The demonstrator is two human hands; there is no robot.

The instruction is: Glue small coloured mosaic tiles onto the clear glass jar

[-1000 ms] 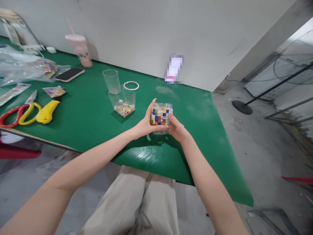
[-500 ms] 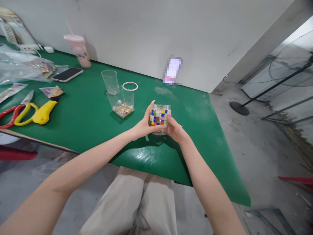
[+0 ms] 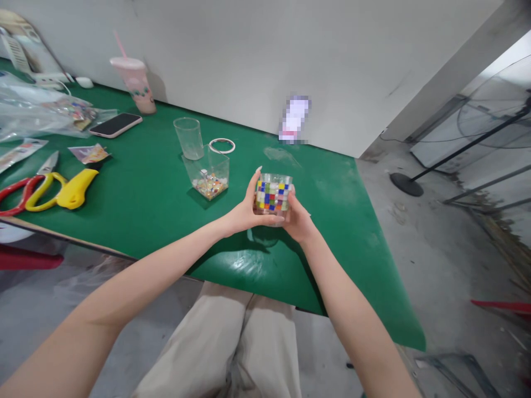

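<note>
A clear glass cup covered with small coloured square tiles point(image 3: 272, 194) is held between both my hands, a little above the green table point(image 3: 157, 193). My left hand point(image 3: 244, 209) wraps its left side, thumb under the front and a finger up along the rim. My right hand point(image 3: 297, 218) grips the right side from below. To the left, a clear square container point(image 3: 207, 173) with loose coloured tiles stands on the table.
Behind the container are a plain clear cup point(image 3: 188, 138) and a white ring point(image 3: 222, 145). Further left lie a phone point(image 3: 115, 125), a pink lidded drink point(image 3: 135, 83), yellow and red scissors point(image 3: 50, 188) and plastic bags point(image 3: 37, 116). The table's edge runs close to my knees; bare floor lies to the right.
The tiled cup has risen slightly off the table in both hands and turned a little. Nothing else on the table moved.
</note>
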